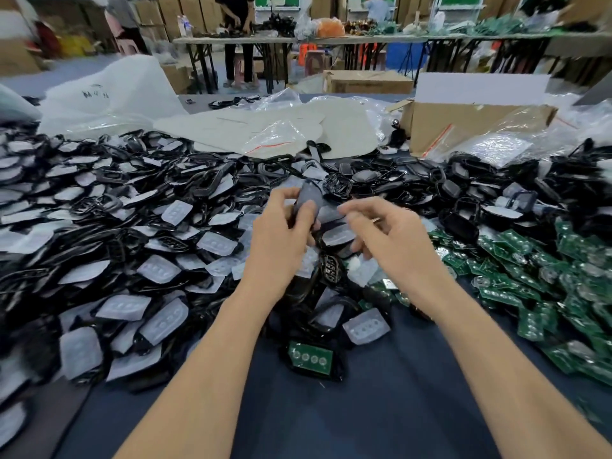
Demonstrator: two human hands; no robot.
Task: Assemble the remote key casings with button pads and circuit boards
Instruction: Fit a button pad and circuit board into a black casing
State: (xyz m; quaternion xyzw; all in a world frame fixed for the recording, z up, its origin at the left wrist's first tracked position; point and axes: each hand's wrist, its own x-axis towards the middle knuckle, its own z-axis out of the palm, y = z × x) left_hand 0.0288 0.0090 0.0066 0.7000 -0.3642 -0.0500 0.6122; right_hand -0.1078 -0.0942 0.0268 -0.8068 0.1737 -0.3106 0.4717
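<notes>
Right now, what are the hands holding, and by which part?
Left hand grips a dark key casing round its lower half; right hand apparently pinches the edge of a pale button pad.

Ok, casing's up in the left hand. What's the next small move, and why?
Probably seat a button pad in the casing that the left hand grips: the right hand is curled right beside it, though blur hides whether it holds one. The circuit boards lie to the right for afterwards.

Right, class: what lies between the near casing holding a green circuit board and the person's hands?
In the head view, loose black casings and translucent button pads are heaped across that stretch.
</notes>
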